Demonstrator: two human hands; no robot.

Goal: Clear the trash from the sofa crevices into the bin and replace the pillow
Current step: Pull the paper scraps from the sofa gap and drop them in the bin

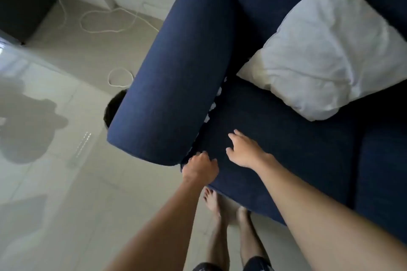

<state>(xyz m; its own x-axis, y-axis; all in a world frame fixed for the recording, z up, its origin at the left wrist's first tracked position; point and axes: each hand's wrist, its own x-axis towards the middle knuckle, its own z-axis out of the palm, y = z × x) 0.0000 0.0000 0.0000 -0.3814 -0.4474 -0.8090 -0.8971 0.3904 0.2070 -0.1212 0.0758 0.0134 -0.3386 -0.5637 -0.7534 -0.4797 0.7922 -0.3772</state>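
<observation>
Reaching down from the head view, the left hand [200, 168] curls at the front end of the gap beside the armrest [176, 77]; I cannot tell if its grip holds anything. The right hand [243, 152] lies spread on the seat cushion [286, 149], holding nothing. White trash bits [212, 106] sit wedged along that gap. Poking could push them deeper, and pulled bits might miss the bin [113, 108], half hidden behind the armrest. The pillow [330, 50] looks white and crumpled, leaning just past the gap.

home living room | blue sofa [275, 138] | white pillow [326, 50] | tiled floor [55, 182]
</observation>
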